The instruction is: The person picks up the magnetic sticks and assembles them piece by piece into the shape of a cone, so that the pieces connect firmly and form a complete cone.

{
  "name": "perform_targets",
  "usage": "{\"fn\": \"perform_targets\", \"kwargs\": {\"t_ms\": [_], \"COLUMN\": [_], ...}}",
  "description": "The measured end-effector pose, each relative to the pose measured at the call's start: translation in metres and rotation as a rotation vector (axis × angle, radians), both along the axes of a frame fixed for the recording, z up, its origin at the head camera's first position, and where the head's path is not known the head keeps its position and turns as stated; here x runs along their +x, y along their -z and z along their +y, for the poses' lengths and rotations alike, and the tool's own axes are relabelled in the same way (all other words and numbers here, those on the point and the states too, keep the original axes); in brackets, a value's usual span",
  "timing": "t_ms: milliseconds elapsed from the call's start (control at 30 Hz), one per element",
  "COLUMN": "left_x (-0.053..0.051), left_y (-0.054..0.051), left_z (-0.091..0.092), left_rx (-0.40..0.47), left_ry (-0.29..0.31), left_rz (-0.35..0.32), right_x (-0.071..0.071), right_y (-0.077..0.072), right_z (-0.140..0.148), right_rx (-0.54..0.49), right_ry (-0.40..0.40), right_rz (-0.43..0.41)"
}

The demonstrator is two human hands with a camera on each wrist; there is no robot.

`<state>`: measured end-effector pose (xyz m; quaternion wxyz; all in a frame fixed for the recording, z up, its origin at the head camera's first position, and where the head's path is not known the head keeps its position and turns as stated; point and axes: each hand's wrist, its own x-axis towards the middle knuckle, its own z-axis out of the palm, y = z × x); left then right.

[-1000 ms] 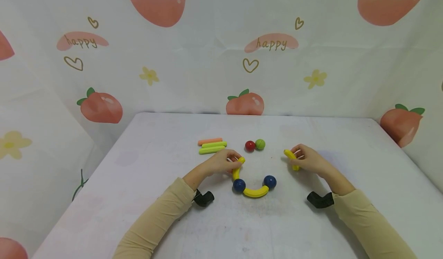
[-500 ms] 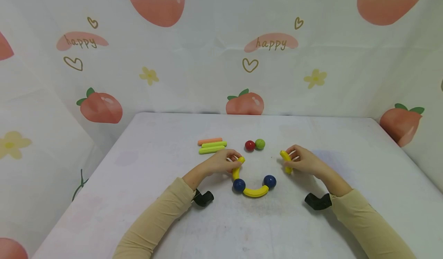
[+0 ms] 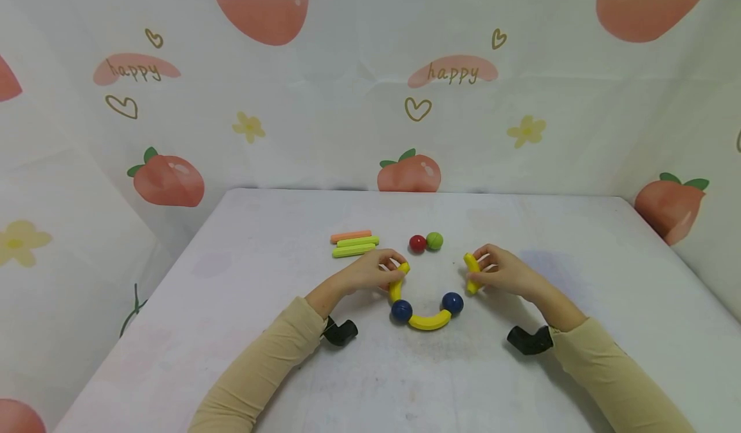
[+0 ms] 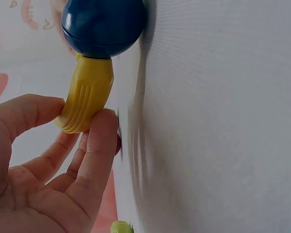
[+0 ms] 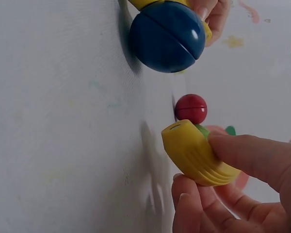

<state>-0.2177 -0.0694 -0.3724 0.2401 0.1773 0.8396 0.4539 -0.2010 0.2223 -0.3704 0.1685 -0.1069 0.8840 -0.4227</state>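
Observation:
My left hand [image 3: 370,271] pinches the far end of a yellow curved piece [image 4: 89,92], whose near end touches a dark blue ball [image 3: 401,311]. From that ball a second yellow curved piece [image 3: 430,321] runs to another blue ball [image 3: 452,302], the whole chain resting on the table. Between thumb and fingers, my right hand [image 3: 507,272] holds a separate yellow curved piece [image 5: 199,153], apart from the right-hand blue ball. In the right wrist view its flat near end faces that blue ball [image 5: 167,36] across a gap.
Behind the chain, a red ball [image 3: 417,244] and a green ball [image 3: 435,240] sit touching. Two yellow-green sticks [image 3: 354,251] and an orange stick [image 3: 350,235] lie beyond my left hand. A printed cloth hangs behind the white table [image 3: 278,227].
My right hand has moved left with its yellow curved piece, nearer to the right blue ball. The chain has shifted very slightly right; my left hand stays in place.

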Motion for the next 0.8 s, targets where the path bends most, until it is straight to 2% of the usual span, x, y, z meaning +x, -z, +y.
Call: {"fn": "perform_targets", "kwargs": {"t_ms": [333, 800], "left_x": [0.001, 0.0], "left_y": [-0.002, 0.0], "left_z": [0.0, 0.0], "left_rx": [0.004, -0.003], "left_ry": [0.01, 0.001], "left_rz": [0.006, 0.009], "right_x": [0.002, 0.002], "right_y": [0.0, 0.002], "right_z": [-0.007, -0.011], "right_rx": [-0.025, -0.039], "right_ry": [0.01, -0.009], "right_rz": [-0.044, -0.041]}}
